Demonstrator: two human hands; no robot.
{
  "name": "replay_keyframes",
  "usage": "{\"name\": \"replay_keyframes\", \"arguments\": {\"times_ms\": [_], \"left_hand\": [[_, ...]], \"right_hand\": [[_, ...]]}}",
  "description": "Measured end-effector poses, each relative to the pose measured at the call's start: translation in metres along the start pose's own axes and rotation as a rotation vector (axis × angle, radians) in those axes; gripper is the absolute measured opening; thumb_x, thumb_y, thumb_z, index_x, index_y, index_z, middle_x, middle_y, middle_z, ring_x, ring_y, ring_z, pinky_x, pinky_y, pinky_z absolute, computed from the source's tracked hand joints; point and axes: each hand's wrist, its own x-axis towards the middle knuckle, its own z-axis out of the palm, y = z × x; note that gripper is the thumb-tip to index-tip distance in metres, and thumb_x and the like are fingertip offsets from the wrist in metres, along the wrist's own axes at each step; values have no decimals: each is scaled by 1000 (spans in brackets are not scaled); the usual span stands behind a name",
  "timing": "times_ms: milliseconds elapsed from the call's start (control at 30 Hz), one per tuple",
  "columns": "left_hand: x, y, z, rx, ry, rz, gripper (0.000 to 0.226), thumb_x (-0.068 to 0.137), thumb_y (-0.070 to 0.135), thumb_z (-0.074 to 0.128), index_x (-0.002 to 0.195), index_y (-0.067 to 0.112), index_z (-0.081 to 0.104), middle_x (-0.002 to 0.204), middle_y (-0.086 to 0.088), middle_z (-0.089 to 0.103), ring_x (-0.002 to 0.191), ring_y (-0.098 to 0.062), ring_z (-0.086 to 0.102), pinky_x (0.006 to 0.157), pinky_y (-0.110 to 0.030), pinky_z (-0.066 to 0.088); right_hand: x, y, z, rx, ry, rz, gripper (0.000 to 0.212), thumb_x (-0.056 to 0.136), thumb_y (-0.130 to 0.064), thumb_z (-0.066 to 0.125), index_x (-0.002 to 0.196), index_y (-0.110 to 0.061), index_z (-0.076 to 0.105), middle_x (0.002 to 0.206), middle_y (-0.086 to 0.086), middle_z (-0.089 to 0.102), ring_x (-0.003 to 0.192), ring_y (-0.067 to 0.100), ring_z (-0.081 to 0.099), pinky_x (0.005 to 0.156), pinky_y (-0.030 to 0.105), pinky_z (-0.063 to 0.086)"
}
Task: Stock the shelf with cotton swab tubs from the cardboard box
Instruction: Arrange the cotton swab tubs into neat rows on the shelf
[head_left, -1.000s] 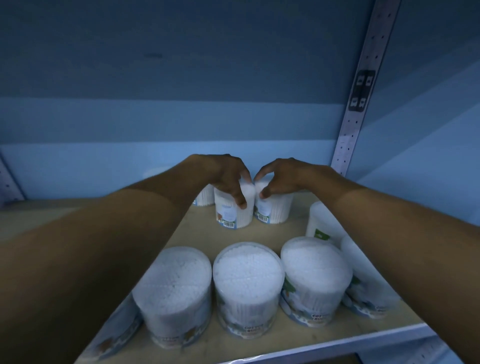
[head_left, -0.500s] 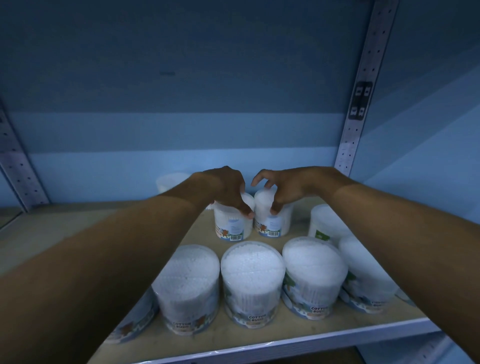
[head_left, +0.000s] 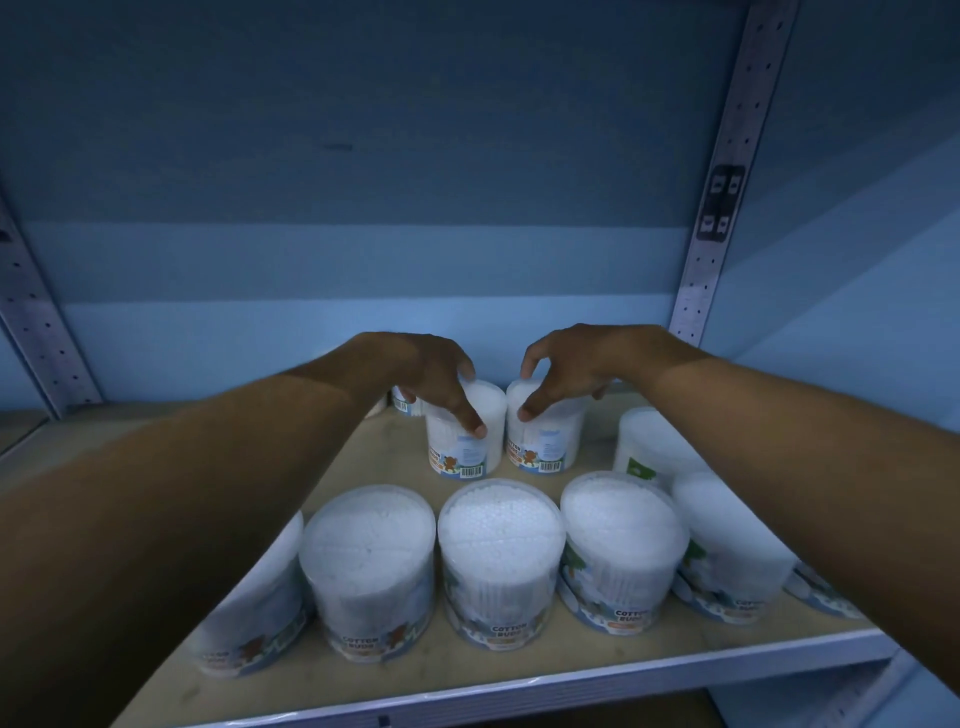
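Nearest us, our forearms cover part of the front row of cotton swab tubs (head_left: 501, 556) on the shelf (head_left: 363, 691) — the outermost tubs at either end are mostly hidden, and the dim blue light blurs their labels. Behind them, two back tubs stand side by side. Our left hand (head_left: 426, 371) curls over the left back tub (head_left: 467, 441), thumb on its front; our right hand (head_left: 571, 364) grips the right back tub (head_left: 545, 439) likewise. Another tub behind the left hand is barely visible.
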Motion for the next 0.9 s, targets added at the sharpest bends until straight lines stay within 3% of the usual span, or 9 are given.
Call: {"name": "replay_keyframes", "arguments": {"times_ms": [133,300,400,500,567,667,733,833,900], "left_hand": [[1,3,2,-82,10,1,93,66,60,83,143,22,47,141,0,51,84,-19,71,68,-22,54],[-1,7,3,-97,34,-47,89,59,63,85,130,18,56,116,-2,63,72,-20,73,60,-23,55],[-1,11,4,-84,38,-80,81,56,67,84,113,14,60,99,-2,66,64,-19,73,57,-24,54],[2,15,6,-82,49,-126,71,53,71,83,88,14,59,86,-4,67,59,-21,73,63,-28,59],[2,17,7,-68,64,-161,72,53,74,81,83,14,56,83,-3,65,57,-23,73,65,-28,60],[1,20,9,-74,78,-188,78,56,74,80,95,9,57,85,-6,64,64,-26,74,66,-29,61],[0,19,10,-82,81,-190,87,58,75,77,110,7,59,99,-9,65,76,-29,74,70,-32,62],[1,14,10,-96,64,-162,104,58,81,72,134,13,50,125,-8,58,98,-28,66,78,-37,62],[2,10,7,-107,48,-128,112,56,82,72,144,19,41,138,-4,51,105,-26,62,84,-37,59]], "right_hand": [[4,-5,6,-14,19,20,63,72,-57,81,127,-34,60,133,-4,51,105,25,61,85,40,60],[9,-3,4,2,-25,-5,55,71,-45,86,121,-38,62,134,-3,48,109,28,59,84,41,61],[12,0,3,17,-58,-32,52,71,-39,87,116,-43,61,129,-5,47,110,27,57,85,40,60],[13,1,2,-10,-91,-57,52,71,-36,87,113,-48,59,126,-6,49,110,26,58,91,41,57],[12,3,2,-19,-105,-79,52,72,-33,86,112,-48,58,129,-6,50,112,25,57,95,42,54],[10,7,1,-7,-131,-118,57,74,-25,86,117,-47,56,135,-4,50,116,24,55,99,42,52],[9,9,-1,21,-151,-130,68,73,-24,87,127,-48,52,137,-5,49,119,23,54,101,42,50],[10,14,-6,95,-133,-103,81,68,-42,89,136,-52,45,132,-7,51,120,21,54,102,40,50],[12,15,-7,127,-77,-69,76,63,-56,88,130,-52,51,128,-8,53,110,19,59,93,37,56]]}}
